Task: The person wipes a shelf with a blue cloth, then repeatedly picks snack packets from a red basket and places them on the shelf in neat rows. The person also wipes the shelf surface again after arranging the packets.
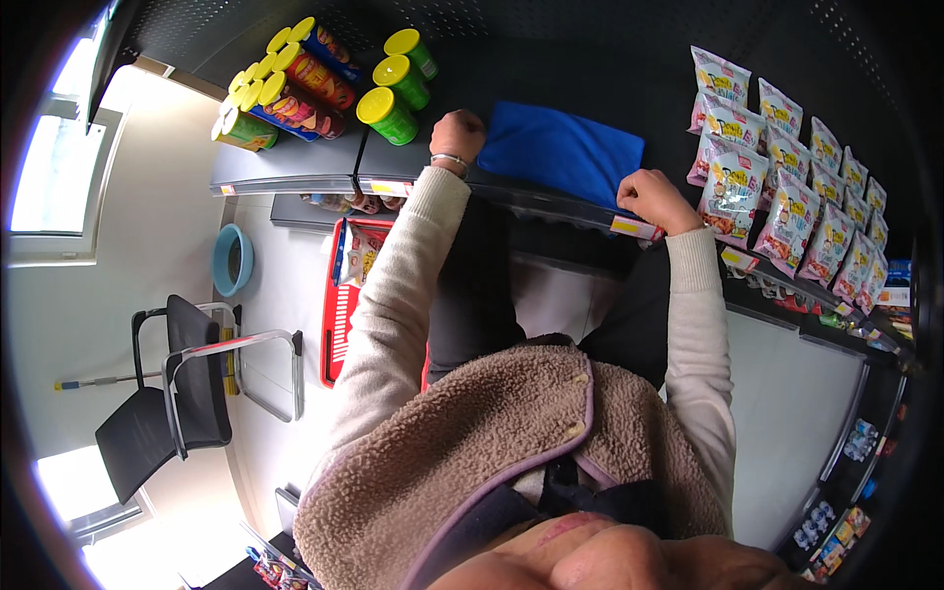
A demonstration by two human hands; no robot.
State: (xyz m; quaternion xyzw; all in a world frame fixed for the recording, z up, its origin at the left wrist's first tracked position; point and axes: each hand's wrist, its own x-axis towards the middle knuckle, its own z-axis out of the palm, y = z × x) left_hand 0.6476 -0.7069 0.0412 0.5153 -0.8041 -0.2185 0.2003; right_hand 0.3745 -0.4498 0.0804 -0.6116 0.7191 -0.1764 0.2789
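A blue cloth [564, 151] lies spread on the black shelf [457, 66], with a few creases across it. My left hand [457, 136], fingers curled, is at the cloth's left edge; its fingertips are hidden, so I cannot tell whether they grip the fabric. At the cloth's front right corner my right hand [656, 199] has its thumb and fingers pinched together on the fabric, just above the shelf's front edge. Green canisters with yellow lids [387, 114] stand in a row left of my left hand. Upright pink-and-white snack bags [731, 192] fill rows to the right of my right hand.
More chip canisters [302, 103] crowd the shelf's left end. Price tags [636, 227] line its front edge. Below, a red shopping basket [339, 335] holding a snack bag sits on the floor by my left arm. A black chair [195, 376] and blue basin [232, 259] stand farther left.
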